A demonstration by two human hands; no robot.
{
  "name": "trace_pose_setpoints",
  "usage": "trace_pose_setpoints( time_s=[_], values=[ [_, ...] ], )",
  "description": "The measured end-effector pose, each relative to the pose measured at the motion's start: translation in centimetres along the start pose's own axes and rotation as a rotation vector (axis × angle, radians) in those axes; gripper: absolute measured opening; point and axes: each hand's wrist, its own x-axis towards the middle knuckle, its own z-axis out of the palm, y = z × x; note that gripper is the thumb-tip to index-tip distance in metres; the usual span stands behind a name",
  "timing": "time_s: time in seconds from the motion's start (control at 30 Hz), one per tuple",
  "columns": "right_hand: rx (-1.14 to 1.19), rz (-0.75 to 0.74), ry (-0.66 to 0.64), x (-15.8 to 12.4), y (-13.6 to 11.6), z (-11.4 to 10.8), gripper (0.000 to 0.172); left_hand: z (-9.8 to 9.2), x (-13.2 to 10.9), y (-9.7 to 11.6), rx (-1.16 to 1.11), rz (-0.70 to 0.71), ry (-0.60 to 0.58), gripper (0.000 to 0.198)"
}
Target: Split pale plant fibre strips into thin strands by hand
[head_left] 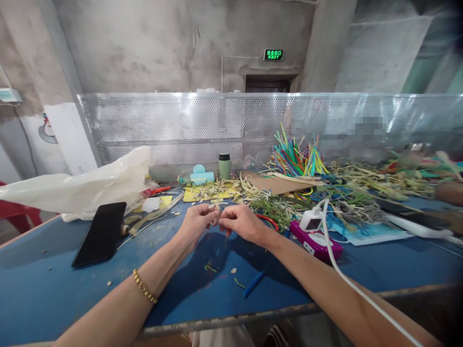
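Note:
Over the middle of the blue table [58,289], my left hand [195,224] and my right hand [244,222] meet fingertip to fingertip. Both are closed in a pinch, and whatever small thing lies between them is too small to make out. Just beyond the hands, pale dry scraps [211,190] cover a yellow sheet [191,196]. A red curved piece [268,220] shows beside my right hand. On the tabletop nearer to me are a short blue stick [254,284] and small green bits [238,283].
A black phone [100,233] and a white plastic bag [97,185] lie left. Behind stand a green bottle [224,168] and colourful strips [296,156]. Rightward are a magenta box [314,243], a white cable [338,265], heaped plant strips [365,180] and another person's hand [449,193].

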Motion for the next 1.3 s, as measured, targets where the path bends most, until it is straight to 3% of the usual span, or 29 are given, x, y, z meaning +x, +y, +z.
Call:
trace_pose_setpoints(
  time_s=[0.13, 0.3, 0.43, 0.5, 0.7, 1.0, 1.3],
  values=[
    [-0.122, 0.046, -0.026, -0.1, -0.7, -1.0, 0.034, -0.2, 0.0, 0.3, 0.029, -0.023, 0.029, 0.018],
    [0.103, 0.194, 0.157, 0.1, -1.8, -2.2, 0.031, -0.1, -0.1, 0.9, 0.085, -0.007, -0.013, 0.015],
    [0.157, 0.117, 0.061, 0.1, -1.7, -1.8, 0.032, 0.2, -0.4, 1.1, 0.100, -0.035, -0.088, 0.012],
    [0.171, 0.074, 0.072, 0.1, -1.6, -1.4, 0.032, 0.2, -0.4, 1.2, 0.107, -0.063, -0.107, 0.013],
    [0.203, 0.091, 0.141, 0.2, -1.9, -0.9, 0.019, 0.0, -0.3, 1.0, 0.007, -0.124, -0.025, 0.010],
    [0.217, 0.093, 0.086, 0.3, -2.0, -1.5, 0.026, 0.2, -0.4, 1.3, 0.053, -0.066, -0.021, 0.005],
    [0.276, 0.057, 0.150, 0.2, -1.9, -1.3, 0.020, 0.2, -0.4, 1.1, 0.030, -0.074, -0.054, 0.027]
  ],
)
